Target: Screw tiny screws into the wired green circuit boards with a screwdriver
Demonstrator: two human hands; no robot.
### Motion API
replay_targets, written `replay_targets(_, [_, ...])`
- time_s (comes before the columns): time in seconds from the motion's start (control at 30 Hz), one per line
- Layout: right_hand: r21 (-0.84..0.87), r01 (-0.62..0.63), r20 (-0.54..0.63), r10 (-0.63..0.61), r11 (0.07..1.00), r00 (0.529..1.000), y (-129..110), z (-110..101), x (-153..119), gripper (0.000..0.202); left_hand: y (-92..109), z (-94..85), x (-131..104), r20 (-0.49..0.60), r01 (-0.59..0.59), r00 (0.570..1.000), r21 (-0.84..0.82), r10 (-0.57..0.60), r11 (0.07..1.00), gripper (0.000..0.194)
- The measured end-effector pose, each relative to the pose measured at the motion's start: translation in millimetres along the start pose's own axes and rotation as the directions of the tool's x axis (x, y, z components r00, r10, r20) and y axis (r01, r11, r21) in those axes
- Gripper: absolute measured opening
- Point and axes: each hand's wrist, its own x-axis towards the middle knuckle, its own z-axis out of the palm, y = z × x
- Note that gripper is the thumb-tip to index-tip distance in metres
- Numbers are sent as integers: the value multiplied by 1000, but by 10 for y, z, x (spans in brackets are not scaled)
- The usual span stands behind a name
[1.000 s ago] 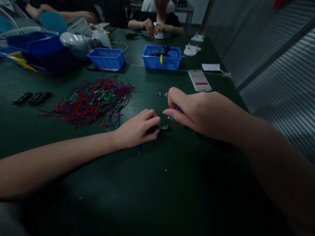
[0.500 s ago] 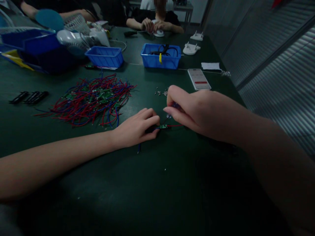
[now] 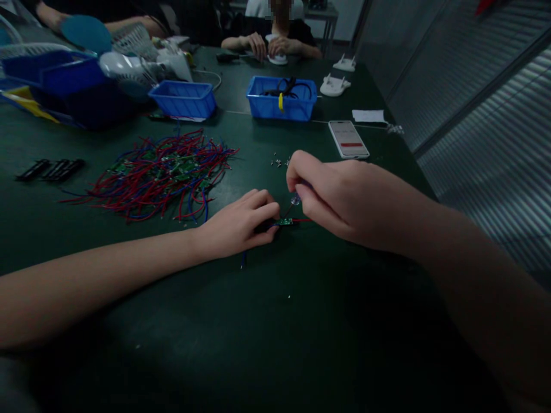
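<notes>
My left hand [image 3: 245, 223] rests on the table, its thumb and fingers closed round one end of a small green circuit board [image 3: 286, 221]. A red wire [image 3: 302, 220] runs from the board's right end under my right hand, and a blue wire end [image 3: 243, 261] pokes out below my left hand. My right hand [image 3: 333, 192] is closed round a screwdriver with a clear handle [image 3: 295, 199]; most of the handle is hidden. Its thin shaft slants down toward the board, and whether the tip touches cannot be made out. Small screws [image 3: 279, 163] lie just beyond my right hand.
A heap of wired circuit boards [image 3: 163, 172] lies left, with black plastic parts [image 3: 50, 170] beside it. Behind stand a blue bin [image 3: 183, 102], another with black cables [image 3: 279, 109], and a phone [image 3: 348, 139]. Across the table a co-worker's hands [image 3: 269, 46] hold a white part.
My right hand has shifted slightly left, its fingers curling further round the screwdriver handle. My left hand and the board stay put. The co-worker's hand has moved a little.
</notes>
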Motion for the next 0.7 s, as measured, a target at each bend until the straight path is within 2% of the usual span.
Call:
replay_targets(0.1, [-107,-19,-32,16,994,999,-5,0,-10,32,5,-8,3,9,7,1000,-9,-7,1000,22])
replay_targets(0.23, [-272,-126,-132,92,954,987,-41,62,-25,47,6,-12,-1,-6,6,1000,-2,-6,1000,21])
replay_targets(0.33, [-265,-181,-172,139,947,975,-77,99,-13,48,-2,4,-9,-30,-6,1000,11,6,1000,20])
replay_targets(0.4, [-180,-146,-133,123,973,983,-90,93,0,41,-11,24,-16,-54,-14,998,24,15,1000,22])
replay_targets(0.53, [-19,17,-24,-17,1000,1000,-83,42,0,32,-25,57,-28,-100,-14,995,64,20,998,22])
replay_targets(0.6, [-72,27,-43,-30,997,999,-76,29,-17,34,-23,55,-33,-115,-16,993,88,26,996,21])
replay_targets(0.7, [-191,-16,-135,-10,981,991,-71,42,-42,41,-8,32,-35,-137,-32,989,108,47,994,23])
